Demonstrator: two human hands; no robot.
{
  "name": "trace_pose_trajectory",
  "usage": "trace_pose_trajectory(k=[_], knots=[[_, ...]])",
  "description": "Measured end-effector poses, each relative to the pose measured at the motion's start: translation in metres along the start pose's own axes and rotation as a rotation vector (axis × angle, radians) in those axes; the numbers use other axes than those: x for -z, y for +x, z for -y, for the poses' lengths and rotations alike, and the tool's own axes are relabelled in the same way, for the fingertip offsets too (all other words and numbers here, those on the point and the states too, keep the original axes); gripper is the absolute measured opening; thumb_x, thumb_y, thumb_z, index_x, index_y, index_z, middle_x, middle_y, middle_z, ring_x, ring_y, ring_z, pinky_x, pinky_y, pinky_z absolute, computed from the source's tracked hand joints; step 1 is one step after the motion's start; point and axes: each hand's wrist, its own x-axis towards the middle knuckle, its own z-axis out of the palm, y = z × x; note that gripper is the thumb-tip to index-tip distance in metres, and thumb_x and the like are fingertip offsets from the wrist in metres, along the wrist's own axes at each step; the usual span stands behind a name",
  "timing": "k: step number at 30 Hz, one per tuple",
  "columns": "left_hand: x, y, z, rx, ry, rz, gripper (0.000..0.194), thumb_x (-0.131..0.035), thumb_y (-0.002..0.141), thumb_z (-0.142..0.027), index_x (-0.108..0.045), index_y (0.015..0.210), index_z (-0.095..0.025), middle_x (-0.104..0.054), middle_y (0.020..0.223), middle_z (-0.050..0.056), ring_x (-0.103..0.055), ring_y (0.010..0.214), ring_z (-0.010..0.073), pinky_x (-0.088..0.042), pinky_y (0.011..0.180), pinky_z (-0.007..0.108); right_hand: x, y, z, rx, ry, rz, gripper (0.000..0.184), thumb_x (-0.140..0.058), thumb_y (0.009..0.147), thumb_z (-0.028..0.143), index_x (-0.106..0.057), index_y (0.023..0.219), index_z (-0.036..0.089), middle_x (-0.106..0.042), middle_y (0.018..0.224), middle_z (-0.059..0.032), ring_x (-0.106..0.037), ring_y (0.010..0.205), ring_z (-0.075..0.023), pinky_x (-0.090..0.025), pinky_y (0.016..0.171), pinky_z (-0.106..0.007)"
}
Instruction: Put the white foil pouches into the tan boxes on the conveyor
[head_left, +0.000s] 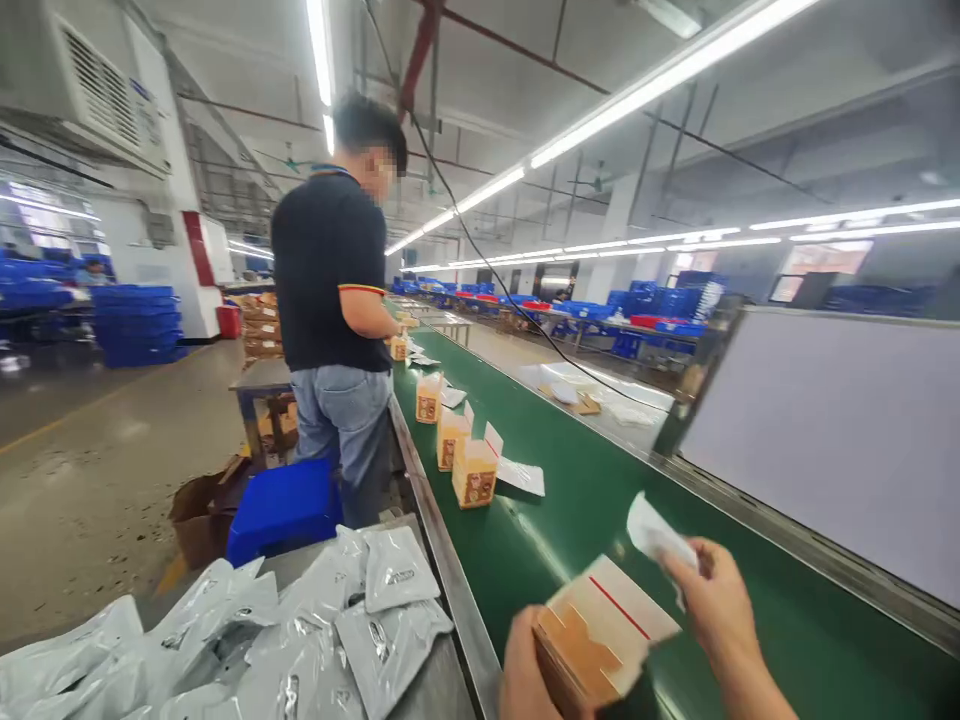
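My left hand (pixel 523 665) is closed around the side of a small orange-and-cream carton (pixel 600 635), whose upright flap carries a red strip. The carton is tilted over the green conveyor belt (pixel 592 520). To the right of it, my right hand (pixel 721 605) pinches a thin, white, folded paper-like piece (pixel 654 530), held apart from the carton; its exact kind is unclear. Farther up the belt stand several similar cartons (pixel 476 472) with raised flaps. A white flat packet (pixel 521 476) lies beside the nearest one.
Silver-grey pouches (pixel 390 640) are heaped on a metal table at lower left. Behind them sit a blue bin (pixel 285 510) and a brown carton (pixel 202 515). A co-worker (pixel 330 280) stands at the belt's left side. A pale panel (pixel 832 440) rises along the right edge.
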Motion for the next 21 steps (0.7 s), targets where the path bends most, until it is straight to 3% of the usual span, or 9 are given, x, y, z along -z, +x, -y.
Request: trace_pose_trajectory(k=[2, 3, 5, 8, 12, 14, 17, 19, 21], knots=[[0.010, -0.007, -0.006, -0.129, 0.083, 0.019, 0.069, -0.065, 0.055, -0.012, -0.048, 0.122, -0.018, -0.059, 0.118, 0.009, -0.053, 0.115, 0.0286, -0.044, 0.100, 0.038, 0.057, -0.035, 0.026, 0.119, 0.088, -0.084, 0.043, -0.047, 0.068, 0.043, -0.049, 0.105, 0.022, -0.049, 0.131, -0.0100, -0.057, 0.111, -0.0246, -0.051, 0.082, -0.032], [0.014, -0.010, -0.010, -0.171, 0.125, 0.039, 0.069, -0.062, 0.056, -0.012, -0.046, 0.123, -0.018, -0.057, 0.120, 0.010, -0.052, 0.117, 0.0280, -0.042, 0.102, 0.040, 0.080, -0.054, 0.041, 0.260, 0.142, -0.132, 0.037, -0.055, 0.068, 0.036, -0.054, 0.103, 0.023, -0.043, 0.136, -0.0089, -0.052, 0.117, -0.0271, -0.050, 0.085, -0.034], [0.019, -0.017, -0.018, -0.227, 0.189, 0.055, 0.067, -0.058, 0.058, -0.012, -0.044, 0.123, -0.018, -0.054, 0.122, 0.010, -0.051, 0.118, 0.0274, -0.040, 0.104, 0.044, 0.108, -0.094, 0.071, 0.534, 0.095, -0.223, 0.022, -0.059, 0.073, 0.024, -0.062, 0.095, 0.026, -0.044, 0.131, -0.0065, -0.052, 0.116, -0.0271, -0.050, 0.084, -0.037], [0.018, -0.026, -0.028, -0.275, 0.219, 0.062, 0.066, -0.059, 0.061, -0.014, -0.042, 0.124, -0.019, -0.054, 0.122, 0.009, -0.052, 0.117, 0.0266, -0.043, 0.101, 0.044, 0.115, -0.137, 0.096, 0.937, -0.088, -0.217, 0.028, -0.054, 0.079, 0.004, -0.064, 0.095, 0.024, -0.048, 0.104, -0.0069, -0.052, 0.108, -0.0232, -0.050, 0.080, -0.035], [0.014, -0.036, -0.031, -0.357, 0.231, -0.006, 0.065, -0.059, 0.062, -0.014, -0.041, 0.125, -0.021, -0.055, 0.120, 0.008, -0.053, 0.115, 0.0255, -0.045, 0.099, 0.043, 0.110, -0.155, 0.091, 1.233, -0.246, 0.032, 0.038, -0.041, 0.079, -0.009, -0.060, 0.101, 0.015, -0.053, 0.086, -0.0063, -0.051, 0.105, -0.0218, -0.053, 0.080, -0.032], [0.015, -0.041, -0.028, -0.448, 0.261, 0.009, 0.065, -0.056, 0.062, -0.010, -0.041, 0.125, -0.021, -0.054, 0.122, 0.008, -0.052, 0.117, 0.0250, -0.044, 0.101, 0.043, 0.112, -0.155, 0.087, 1.233, -0.269, 0.248, 0.037, -0.035, 0.079, -0.009, -0.060, 0.094, 0.014, -0.056, 0.084, -0.0065, -0.052, 0.106, -0.0207, -0.053, 0.082, -0.031], [0.013, -0.050, -0.022, -0.547, 0.269, 0.162, 0.066, -0.054, 0.062, -0.007, -0.041, 0.125, -0.021, -0.054, 0.125, 0.009, -0.051, 0.119, 0.0247, -0.043, 0.102, 0.044, 0.113, -0.153, 0.085, 1.024, -0.281, 0.571, 0.036, -0.038, 0.076, -0.005, -0.061, 0.093, 0.018, -0.059, 0.090, -0.0060, -0.051, 0.112, -0.0198, -0.053, 0.084, -0.029], [0.011, -0.056, -0.019, -0.503, 0.245, 0.236, 0.067, -0.054, 0.061, -0.007, -0.041, 0.125, -0.021, -0.053, 0.126, 0.009, -0.051, 0.119, 0.0251, -0.043, 0.102, 0.044, 0.110, -0.152, 0.084, 0.905, -0.320, 0.679, 0.042, -0.044, 0.076, -0.001, -0.059, 0.109, 0.021, -0.061, 0.104, -0.0060, -0.047, 0.120, -0.0217, -0.050, 0.094, -0.036], [0.008, -0.061, -0.018, -0.405, 0.212, 0.252, 0.068, -0.055, 0.060, -0.007, -0.041, 0.124, -0.021, -0.054, 0.124, 0.008, -0.052, 0.117, 0.0253, -0.044, 0.101, 0.044, 0.107, -0.154, 0.081, 0.901, -0.398, 0.685, 0.054, -0.050, 0.077, 0.003, -0.050, 0.127, 0.024, -0.058, 0.118, -0.0068, -0.038, 0.129, -0.0263, -0.039, 0.105, -0.049]])
